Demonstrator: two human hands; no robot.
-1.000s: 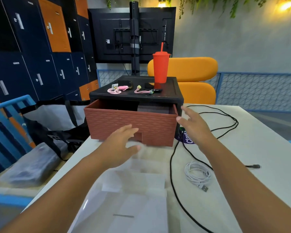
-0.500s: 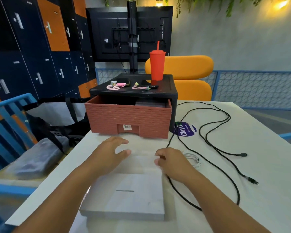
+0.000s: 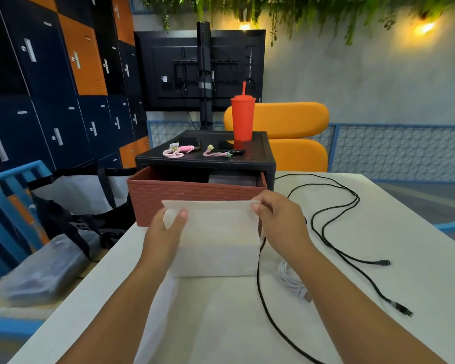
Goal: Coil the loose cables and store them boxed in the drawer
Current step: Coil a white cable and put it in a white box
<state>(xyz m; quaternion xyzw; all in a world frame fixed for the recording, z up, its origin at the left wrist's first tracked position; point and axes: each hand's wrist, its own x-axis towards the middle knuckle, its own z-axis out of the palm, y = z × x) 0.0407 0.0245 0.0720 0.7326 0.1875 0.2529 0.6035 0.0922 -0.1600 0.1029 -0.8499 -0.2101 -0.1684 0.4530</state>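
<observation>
A flat white box [image 3: 216, 237] is tilted up on the table, its far edge raised in front of the brown drawer [image 3: 195, 195]. My left hand [image 3: 166, 232] pinches its upper left corner, thumb on the near face. My right hand [image 3: 279, 219] pinches the upper right corner. The drawer stands pulled out of a black cabinet [image 3: 208, 158]. A long black cable [image 3: 326, 222] lies loose across the table to the right. A coiled white cable [image 3: 290, 279] rests beside my right forearm.
On the cabinet top stand a red tumbler with straw [image 3: 242, 119] and pink lanyards [image 3: 176, 151]. A dark bag [image 3: 71, 219] and a blue chair [image 3: 8, 211] are to the left. The white table [image 3: 378, 324] edge runs along the left. An orange seat [image 3: 292, 132] is behind.
Both hands came back from the drawer to the white box. The box's far edge has been lifted off the table and now stands tilted up between my hands.
</observation>
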